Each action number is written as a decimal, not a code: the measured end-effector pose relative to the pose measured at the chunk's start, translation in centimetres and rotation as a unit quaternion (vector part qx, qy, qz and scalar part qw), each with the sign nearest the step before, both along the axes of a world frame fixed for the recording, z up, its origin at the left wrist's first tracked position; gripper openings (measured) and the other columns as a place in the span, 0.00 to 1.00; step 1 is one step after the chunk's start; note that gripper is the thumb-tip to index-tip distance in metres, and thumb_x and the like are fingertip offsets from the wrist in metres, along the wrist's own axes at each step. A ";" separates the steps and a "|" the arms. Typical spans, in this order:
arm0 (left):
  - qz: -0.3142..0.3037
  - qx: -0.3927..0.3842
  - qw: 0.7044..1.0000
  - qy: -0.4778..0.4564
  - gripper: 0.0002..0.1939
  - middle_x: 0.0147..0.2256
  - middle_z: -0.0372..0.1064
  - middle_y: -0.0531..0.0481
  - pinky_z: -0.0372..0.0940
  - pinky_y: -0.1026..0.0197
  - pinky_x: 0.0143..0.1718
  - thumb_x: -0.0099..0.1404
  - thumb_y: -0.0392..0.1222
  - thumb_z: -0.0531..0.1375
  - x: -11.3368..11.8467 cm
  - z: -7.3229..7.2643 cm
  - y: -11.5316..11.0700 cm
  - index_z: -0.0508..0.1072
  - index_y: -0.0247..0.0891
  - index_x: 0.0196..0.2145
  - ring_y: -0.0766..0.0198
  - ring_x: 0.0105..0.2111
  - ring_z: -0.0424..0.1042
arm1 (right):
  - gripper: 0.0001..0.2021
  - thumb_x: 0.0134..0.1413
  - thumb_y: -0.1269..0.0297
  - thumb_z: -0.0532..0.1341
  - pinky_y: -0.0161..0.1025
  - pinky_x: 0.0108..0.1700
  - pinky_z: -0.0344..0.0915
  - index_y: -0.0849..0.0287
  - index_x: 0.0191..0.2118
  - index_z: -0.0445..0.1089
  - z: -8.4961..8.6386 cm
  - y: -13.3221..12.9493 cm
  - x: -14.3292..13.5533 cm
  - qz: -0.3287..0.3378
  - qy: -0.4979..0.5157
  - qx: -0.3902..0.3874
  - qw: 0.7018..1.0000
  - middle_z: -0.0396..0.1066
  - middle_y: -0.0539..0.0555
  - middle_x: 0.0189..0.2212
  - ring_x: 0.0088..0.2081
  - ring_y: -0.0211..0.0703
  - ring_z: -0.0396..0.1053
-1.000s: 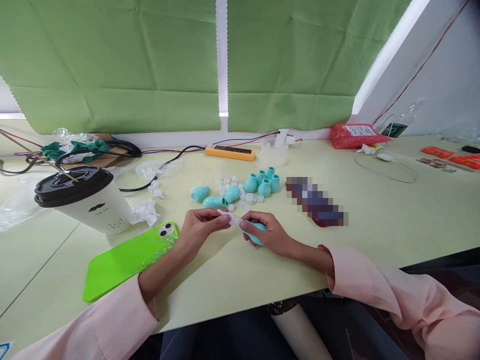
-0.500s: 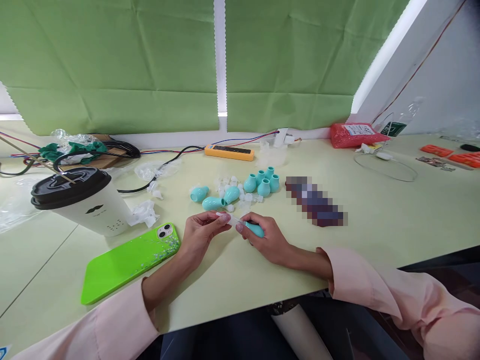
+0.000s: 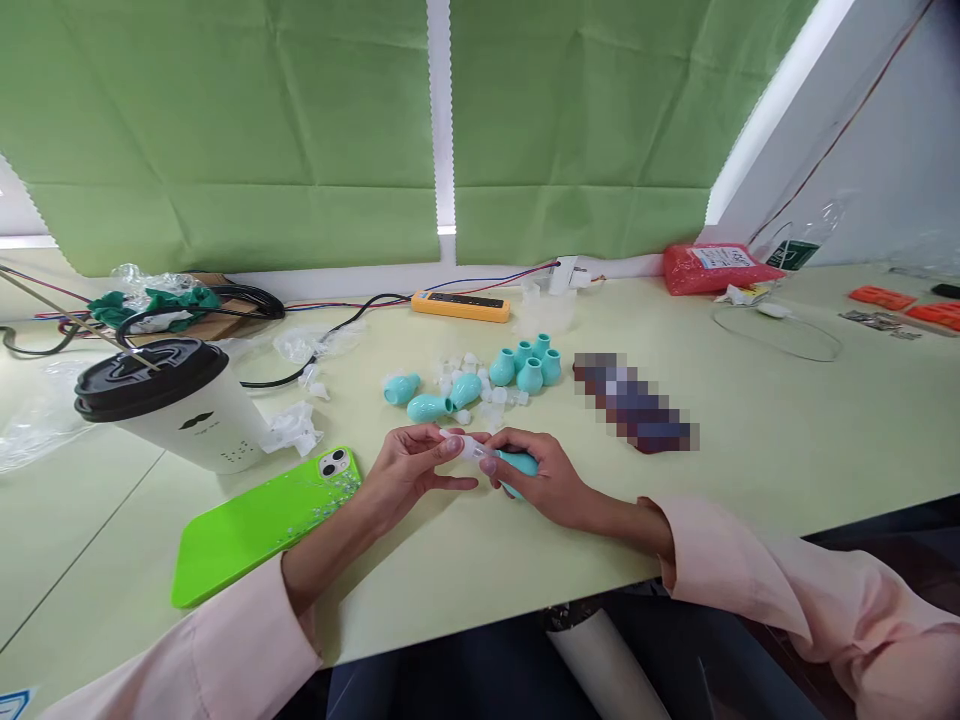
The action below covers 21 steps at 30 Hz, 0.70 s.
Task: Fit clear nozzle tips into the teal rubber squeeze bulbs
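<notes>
My left hand point(image 3: 397, 475) pinches a translucent white nozzle point(image 3: 474, 450) between thumb and fingertips, with a lower finger stretched out beneath. Wrapped around a glossy teal squeeze bulb point(image 3: 519, 463) is my right hand point(image 3: 551, 485), its thumb close to the nozzle's base. Nozzle and bulb meet end to end between the hands; my fingers hide the exact joint. Just beyond them, several teal bulbs point(image 3: 466, 391) lie on their sides, and several more bulbs point(image 3: 530, 375) stand with open mouths up. Small translucent plastic pieces point(image 3: 492, 415) are heaped among them.
A green phone point(image 3: 255, 525) lies beside my left forearm, with a lidded paper cup point(image 3: 187, 425) behind it. Right of the bulbs is a pixelated dark object point(image 3: 634, 405). An orange power strip point(image 3: 461, 306) and a red package point(image 3: 712, 270) sit along the back.
The bulb has turned in my right hand and shows more of its side. A lower finger of my left hand has stretched out. The view has shifted slightly.
</notes>
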<state>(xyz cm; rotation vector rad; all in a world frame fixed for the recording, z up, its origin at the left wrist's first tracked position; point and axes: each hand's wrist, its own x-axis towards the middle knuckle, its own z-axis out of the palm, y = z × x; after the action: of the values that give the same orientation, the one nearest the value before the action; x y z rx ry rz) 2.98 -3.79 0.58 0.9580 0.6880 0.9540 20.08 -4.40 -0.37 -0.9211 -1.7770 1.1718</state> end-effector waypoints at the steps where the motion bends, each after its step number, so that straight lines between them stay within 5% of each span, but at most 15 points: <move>1: 0.001 0.000 1.000 0.000 0.06 0.36 0.71 0.45 0.67 0.48 0.35 0.51 0.37 0.61 0.0 0.0 0.0 0.68 0.32 0.23 0.57 0.35 0.70 | 0.11 0.46 0.57 0.57 0.29 0.22 0.57 0.60 0.27 0.62 0.0 0.0 -0.1 0.006 0.013 -0.017 1.000 0.61 0.46 0.19 0.20 0.30 0.56; 9: 0.018 0.031 0.999 0.000 0.06 0.34 0.71 0.45 0.65 0.47 0.38 0.52 0.37 0.60 0.2 -0.2 0.2 0.68 0.32 0.22 0.55 0.39 0.68 | 0.11 0.45 0.56 0.57 0.30 0.19 0.57 0.60 0.25 0.61 -0.5 0.5 -0.5 0.037 0.111 -0.128 0.985 0.62 0.48 0.20 0.18 0.30 0.59; 13: 0.031 0.067 0.997 0.013 0.07 0.41 0.68 0.44 0.62 0.50 0.43 0.54 0.39 0.58 0.4 -0.1 0.4 0.72 0.33 0.30 0.54 0.45 0.63 | 0.13 0.49 0.55 0.54 0.31 0.18 0.56 0.61 0.26 0.60 -0.5 0.9 -0.6 0.075 0.133 -0.169 0.974 0.62 0.46 0.17 0.15 0.30 0.59; 21: 0.031 0.083 0.996 0.025 0.13 0.45 0.64 0.42 0.62 0.55 0.40 0.58 0.43 0.54 0.8 -0.7 0.2 0.71 0.35 0.37 0.55 0.44 0.63 | 0.17 0.52 0.52 0.50 0.30 0.17 0.54 0.64 0.29 0.62 -0.5 1.2 -0.5 0.150 0.170 -0.305 0.925 0.61 0.47 0.15 0.14 0.32 0.60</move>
<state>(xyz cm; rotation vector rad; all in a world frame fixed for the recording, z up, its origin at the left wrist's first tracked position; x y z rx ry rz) 3.81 -3.61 -0.10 1.1162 0.6914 1.0565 19.54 -3.19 -0.89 -0.7261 -1.3091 2.0211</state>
